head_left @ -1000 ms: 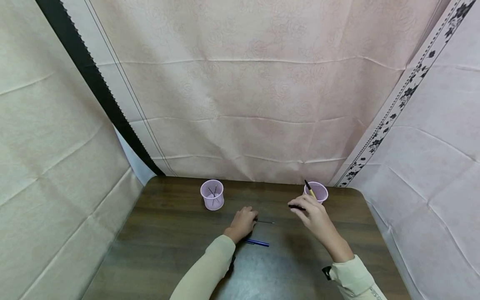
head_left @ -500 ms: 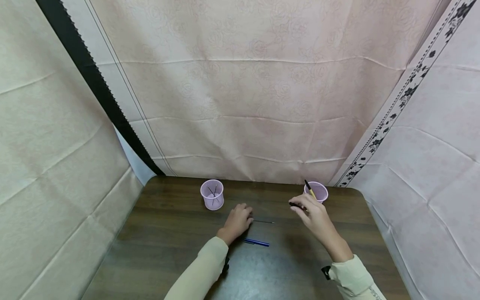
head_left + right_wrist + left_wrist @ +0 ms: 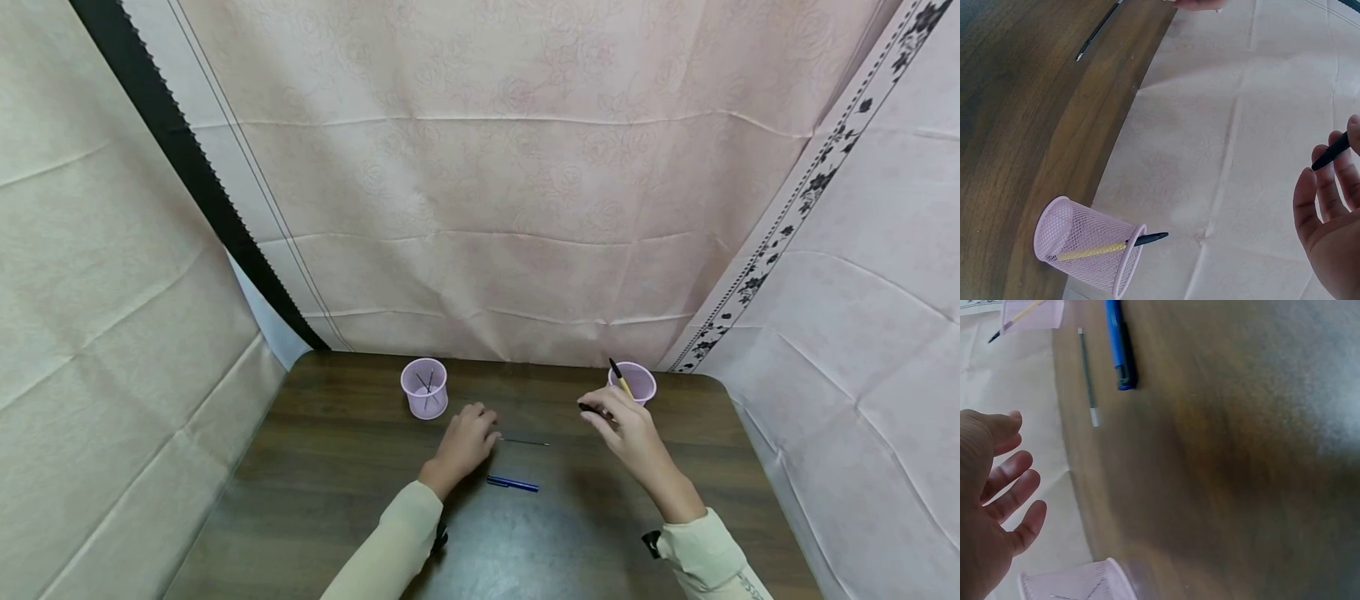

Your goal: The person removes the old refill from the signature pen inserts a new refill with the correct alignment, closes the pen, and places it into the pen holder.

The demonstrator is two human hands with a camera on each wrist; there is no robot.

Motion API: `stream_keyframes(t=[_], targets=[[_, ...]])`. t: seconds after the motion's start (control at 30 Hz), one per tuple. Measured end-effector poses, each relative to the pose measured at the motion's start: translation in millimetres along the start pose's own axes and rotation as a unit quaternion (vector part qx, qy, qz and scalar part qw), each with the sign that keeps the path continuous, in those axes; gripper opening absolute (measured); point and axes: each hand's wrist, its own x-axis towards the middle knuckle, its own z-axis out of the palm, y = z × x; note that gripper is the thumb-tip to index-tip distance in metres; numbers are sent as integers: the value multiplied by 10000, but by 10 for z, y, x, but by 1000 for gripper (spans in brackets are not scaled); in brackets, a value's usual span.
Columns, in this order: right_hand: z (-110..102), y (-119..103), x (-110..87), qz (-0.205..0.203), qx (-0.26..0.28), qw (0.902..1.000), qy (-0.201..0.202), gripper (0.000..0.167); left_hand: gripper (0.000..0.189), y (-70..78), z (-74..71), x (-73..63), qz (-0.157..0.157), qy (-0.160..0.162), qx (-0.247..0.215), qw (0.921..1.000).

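Observation:
My right hand (image 3: pixel 622 421) pinches a black pen (image 3: pixel 1332 152) between thumb and fingers, above the table in front of the right cup. Only its dark tapered end shows in the right wrist view; the rest is hidden by the hand. My left hand (image 3: pixel 461 442) is over the table with relaxed fingers and holds nothing. Just right of its fingertips lies a thin dark pen refill (image 3: pixel 528 442), apart from the hand in the left wrist view. Closer to the front, a blue pen (image 3: pixel 513 484) with a clip lies on the wood.
A pink mesh cup (image 3: pixel 412 385) with several thin dark refills stands at the back left. Another pink mesh cup (image 3: pixel 1094 219), at the back right, holds a yellow pen (image 3: pixel 1094 251) with a black tip. Pale cloth (image 3: pixel 480 175) hangs behind the brown table (image 3: pixel 330 467).
My left hand has drawn back leftward from the refill, uncovering more of it and of the blue pen. The right hand with the black pen has barely moved.

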Motion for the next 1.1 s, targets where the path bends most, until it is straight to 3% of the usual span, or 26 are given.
stream_keyframes(t=[0.13,0.5,0.67,1.1], targets=[[-10,2,1,-21,46,10000,-11,26,20,11,-100,-16,90,242,-17,9997],[-35,8,14,-7,64,9999,-93,28,23,24,-397,-59,266,511,-87,9983],[-53,-1,15,102,1,9998,-176,28,23,-1,-487,-83,293,589,-60,9978],[-55,15,11,84,3,9997,-214,31,24,-98,-652,-121,327,1182,-67,9924]])
